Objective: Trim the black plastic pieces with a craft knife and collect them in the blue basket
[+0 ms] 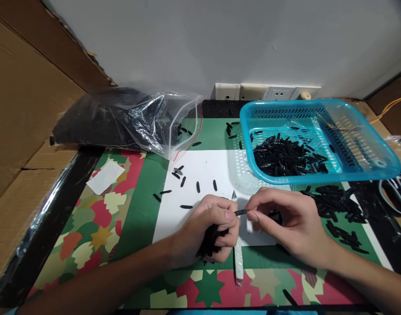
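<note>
A small black elongated piece (241, 212) spans the gap between my two hands. My left hand (216, 225) pinches one end of it with thumb and forefinger, while its other fingers curl around a bunch of similar black pieces (209, 243). At the other end, the thumb and forefinger of my right hand (286, 218) close on the piece. Beneath and between the hands lies a craft knife (239, 262) with a pale wrapped handle, its blade pointing away from me. Several loose black pieces (198, 187) are scattered over a white sheet (167, 223).
A blue plastic basket (318, 179) at the right holds a heap of black pieces. More black pieces (338, 203) lie before it, beside scissors (395, 197). A large clear zip bag (121, 118) of dark contents rests at back left, near a white paper slip (105, 177).
</note>
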